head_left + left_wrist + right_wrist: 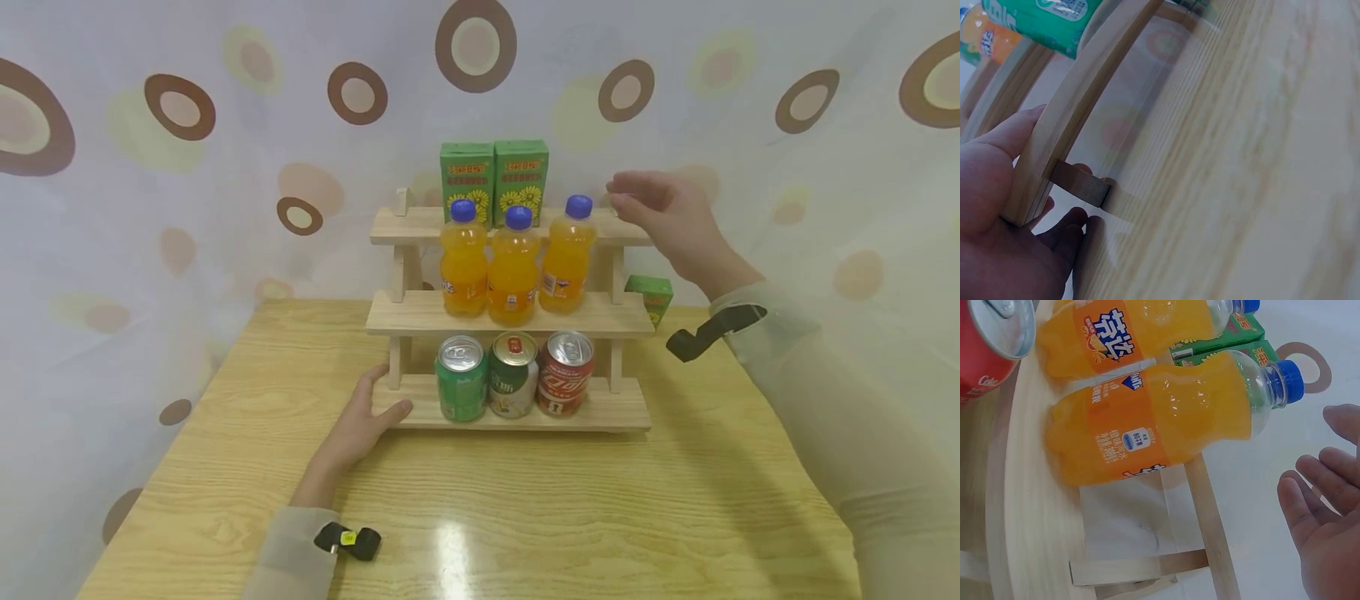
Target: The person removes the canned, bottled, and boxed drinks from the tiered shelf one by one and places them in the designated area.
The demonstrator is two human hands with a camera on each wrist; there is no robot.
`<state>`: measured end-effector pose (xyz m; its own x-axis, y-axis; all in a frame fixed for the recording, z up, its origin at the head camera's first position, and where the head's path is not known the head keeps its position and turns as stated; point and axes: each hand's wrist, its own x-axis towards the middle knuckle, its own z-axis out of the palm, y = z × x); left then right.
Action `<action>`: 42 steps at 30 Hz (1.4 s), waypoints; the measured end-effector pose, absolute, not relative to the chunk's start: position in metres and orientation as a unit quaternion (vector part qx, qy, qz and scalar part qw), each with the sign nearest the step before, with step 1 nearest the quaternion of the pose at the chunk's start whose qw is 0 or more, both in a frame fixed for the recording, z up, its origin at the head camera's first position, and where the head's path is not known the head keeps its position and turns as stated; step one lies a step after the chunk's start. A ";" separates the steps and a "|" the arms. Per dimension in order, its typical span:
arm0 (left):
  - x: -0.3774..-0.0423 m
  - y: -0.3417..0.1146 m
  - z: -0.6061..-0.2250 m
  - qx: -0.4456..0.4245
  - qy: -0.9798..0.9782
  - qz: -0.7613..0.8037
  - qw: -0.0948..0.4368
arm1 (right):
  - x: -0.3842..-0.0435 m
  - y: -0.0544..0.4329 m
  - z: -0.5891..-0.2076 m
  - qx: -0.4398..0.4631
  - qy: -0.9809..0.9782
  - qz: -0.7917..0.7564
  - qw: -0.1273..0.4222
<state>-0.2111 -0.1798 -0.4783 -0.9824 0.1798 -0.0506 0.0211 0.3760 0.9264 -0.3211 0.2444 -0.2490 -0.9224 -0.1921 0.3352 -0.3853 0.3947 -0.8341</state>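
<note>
head view: the wooden rack (405, 312) stands on the table (525, 508), in front of a patterned backdrop (525, 108). it has three tiers, loaded as follows. bottom tier: a green can (461, 385), a dark green and white can (512, 379) and a red can (566, 379), side by side. middle tier: three orange bottles (513, 275) with blue caps, all upright. top tier: two green cartons (522, 171), upright and side by side. a further carton (654, 292) is located behind the right side of the rack, partly hidden. the left hand (365, 421) is at the left end of the bottom tier, thumb over the board. the right hand (663, 208) is raised near the right end of the top tier, its fingers loosely bent and holding nothing.

left wrist view: the left hand grips the end of the bottom board, thumb against the upper face and other fingers at the underside. the green can rests farther along the same board.

right wrist view: the right hand is ungripped, fingers relaxed and separated from the rack by a visible gap. the nearest orange bottle stands at the end of its row, blue cap toward the hand.
</note>
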 end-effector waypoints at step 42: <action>-0.204 -0.176 -0.463 0.051 0.821 0.563 0.083 | -0.350 0.202 -0.219 0.161 -0.833 0.525 0.068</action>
<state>-0.2039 -0.1758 -0.4633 -0.9810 0.1772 -0.0786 -0.0096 0.3609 0.9326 -0.3504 0.2020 -0.2193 -0.9392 -0.1959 0.2820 -0.3389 0.3970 -0.8530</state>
